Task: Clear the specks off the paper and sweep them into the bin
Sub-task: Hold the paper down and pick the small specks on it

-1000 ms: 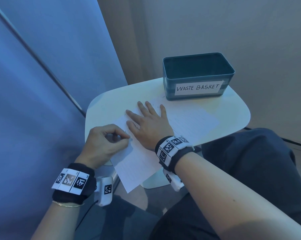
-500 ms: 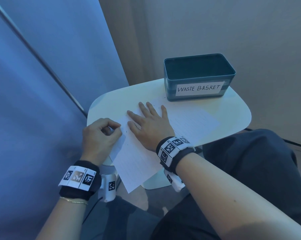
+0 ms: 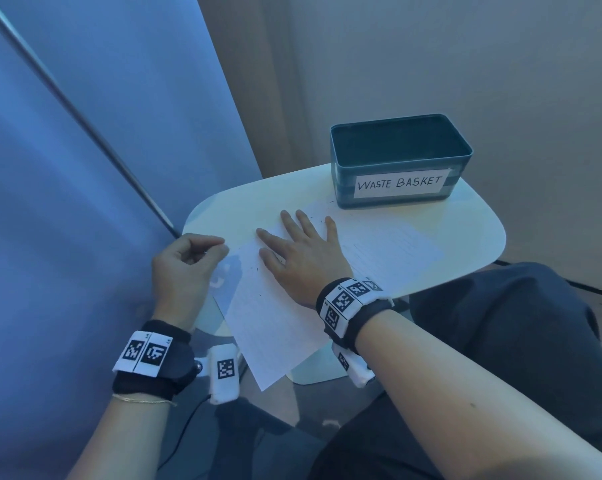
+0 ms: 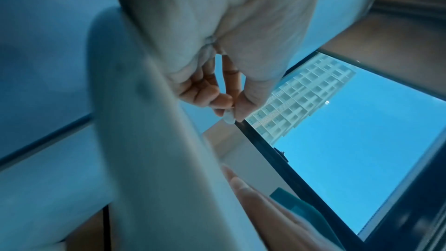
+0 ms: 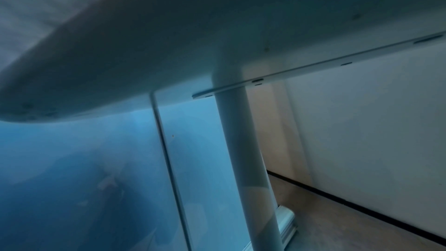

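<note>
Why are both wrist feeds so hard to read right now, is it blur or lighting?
Head view: cool blue cast but sharp; paper, specks and bin read clearly. Left wrist view: table edge smeared by close-range blur, left hand sharper against bright window. Right wrist view: sits below the tabletop, dim and soft, right hand unseen.

Matt lined paper [image 3: 268, 327] lies on a smooth white table [image 3: 472, 233]; the bin [image 3: 396, 157] looks matt plastic.

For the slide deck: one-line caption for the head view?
Right hand flat on the paper, left hand curled beside it, waste basket behind.
</note>
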